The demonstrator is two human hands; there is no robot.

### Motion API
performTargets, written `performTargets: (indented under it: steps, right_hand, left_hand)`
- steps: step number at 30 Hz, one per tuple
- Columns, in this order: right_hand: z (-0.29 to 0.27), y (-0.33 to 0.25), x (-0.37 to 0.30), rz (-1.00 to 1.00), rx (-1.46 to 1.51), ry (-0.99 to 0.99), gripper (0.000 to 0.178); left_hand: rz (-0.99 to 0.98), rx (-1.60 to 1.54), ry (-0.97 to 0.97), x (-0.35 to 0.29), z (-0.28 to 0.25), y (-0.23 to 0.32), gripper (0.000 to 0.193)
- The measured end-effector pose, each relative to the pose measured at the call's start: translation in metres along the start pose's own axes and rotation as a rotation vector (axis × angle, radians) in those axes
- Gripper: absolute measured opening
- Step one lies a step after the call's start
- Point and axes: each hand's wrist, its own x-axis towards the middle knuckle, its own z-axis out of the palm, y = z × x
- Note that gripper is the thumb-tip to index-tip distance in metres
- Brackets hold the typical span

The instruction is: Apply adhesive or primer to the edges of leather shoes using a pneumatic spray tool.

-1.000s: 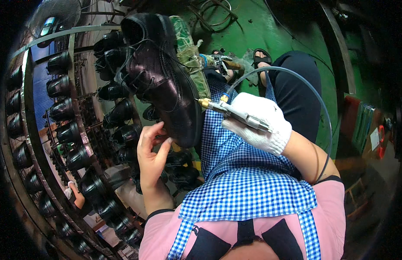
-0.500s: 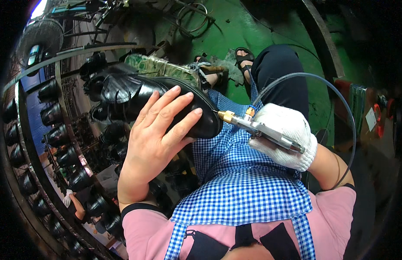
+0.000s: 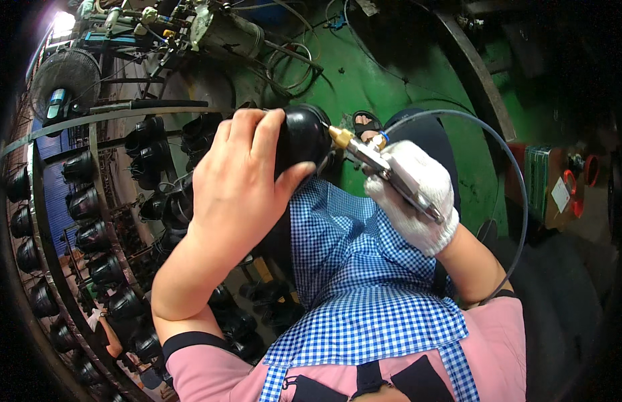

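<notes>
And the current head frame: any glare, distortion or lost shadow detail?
Head: blown-out light at upper left; head: small glints on the black shoe under the left hand; head: fisheye bowing in the rack post near the left rim; head: black corners, far right too dark to read.

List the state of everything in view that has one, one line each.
Left hand: bare, closed around the black shoe.
Right hand: gloved in white, gripping the nozzle tool.
Black shoe: held, partly hidden by the fingers.
Nozzle tool: tip at the shoe's edge; contact unclear.
Clear hose: connected to the tool, arched.
Checked apron: worn, creased.
Metal rack: loaded with dark shoes.
</notes>
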Motion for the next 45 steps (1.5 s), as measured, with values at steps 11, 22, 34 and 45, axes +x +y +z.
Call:
performTargets:
  steps: [11, 22, 34, 45]
  right_hand:
    - [0.063, 0.012, 0.036, -0.046, 0.016, 0.095, 0.019]
    - [0.081, 0.003, 0.009, -0.069, 0.091, 0.070, 0.017]
    - [0.090, -0.010, -0.028, -0.073, 0.105, 0.002, 0.018]
    - [0.083, -0.020, -0.055, -0.061, 0.081, -0.183, 0.019]
  left_hand:
    - [-0.307, 0.122, -0.183, 0.055, -0.006, -0.063, 0.064]
    - [-0.415, 0.019, -0.157, 0.057, 0.004, -0.115, 0.081]
    - [-0.545, -0.051, -0.274, 0.057, 0.011, -0.153, 0.090]
    - [-0.718, -0.106, -0.273, 0.070, -0.025, -0.087, 0.076]
